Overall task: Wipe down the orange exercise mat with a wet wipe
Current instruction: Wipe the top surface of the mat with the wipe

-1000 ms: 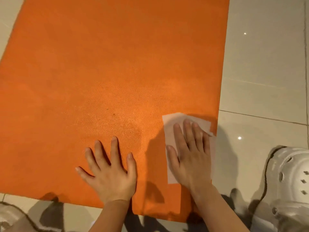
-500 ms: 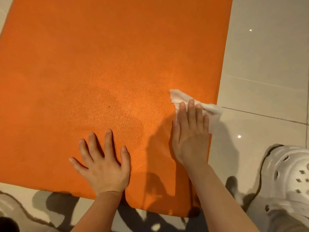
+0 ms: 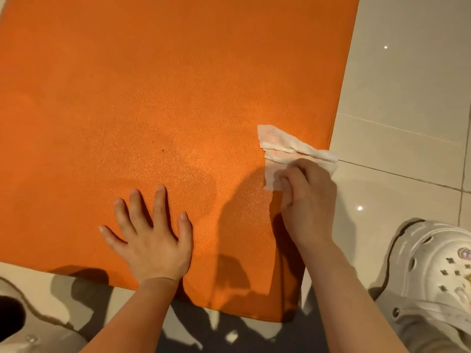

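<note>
On the pale tiled floor (image 3: 407,103) the orange mat (image 3: 178,85) lies flat, with the left hand (image 3: 153,240) pressed palm-down near its close edge, fingers spread wide, and, toward the mat's right edge, the right hand (image 3: 309,200) curled, gripping the crumpled wet wipe (image 3: 283,146) against the mat, beside a white clog (image 3: 433,271).

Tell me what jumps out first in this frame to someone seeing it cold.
The orange mat fills most of the view, lying on pale floor tiles. Near its right edge the right hand holds a crumpled white wet wipe in a curled grip, the wipe's end hanging over the edge. The left hand lies flat with fingers spread on the mat's near end, and a white clog sits at lower right.
</note>
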A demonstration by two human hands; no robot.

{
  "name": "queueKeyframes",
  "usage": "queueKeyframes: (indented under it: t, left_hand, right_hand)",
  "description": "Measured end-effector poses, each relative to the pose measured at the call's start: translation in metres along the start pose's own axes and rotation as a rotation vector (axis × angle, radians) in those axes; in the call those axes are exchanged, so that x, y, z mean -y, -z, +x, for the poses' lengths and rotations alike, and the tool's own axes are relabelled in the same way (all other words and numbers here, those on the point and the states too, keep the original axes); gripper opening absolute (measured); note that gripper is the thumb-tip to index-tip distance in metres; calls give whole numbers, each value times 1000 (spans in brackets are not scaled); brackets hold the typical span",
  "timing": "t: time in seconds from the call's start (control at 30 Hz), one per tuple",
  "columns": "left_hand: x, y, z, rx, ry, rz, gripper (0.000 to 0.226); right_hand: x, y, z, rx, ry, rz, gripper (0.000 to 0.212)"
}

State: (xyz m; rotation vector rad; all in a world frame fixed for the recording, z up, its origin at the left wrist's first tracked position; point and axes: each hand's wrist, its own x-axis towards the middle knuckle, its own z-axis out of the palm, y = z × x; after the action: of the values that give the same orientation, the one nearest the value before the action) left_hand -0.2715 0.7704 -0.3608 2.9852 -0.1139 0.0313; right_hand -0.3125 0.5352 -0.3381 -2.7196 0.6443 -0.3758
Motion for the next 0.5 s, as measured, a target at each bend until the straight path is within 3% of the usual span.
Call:
queueKeyframes:
  t: [0.1,0.23,0.37,0.5]
  left_hand:
    - [-2,0,1,13,3,-6,61]
    - [-1,0,-1,0,6,-7,61]
    - [-2,0,-2,11,6,-15,61]
    - [-4,2,1,30,10,-26,61]
  right_hand:
    - [4,4,6,24,26,-54,12]
    - [2,5,-8,73,45,58,18]
    - [-2,0,3,43,6,-30,10]
    - [5,18,-4,135,184,-23,9]
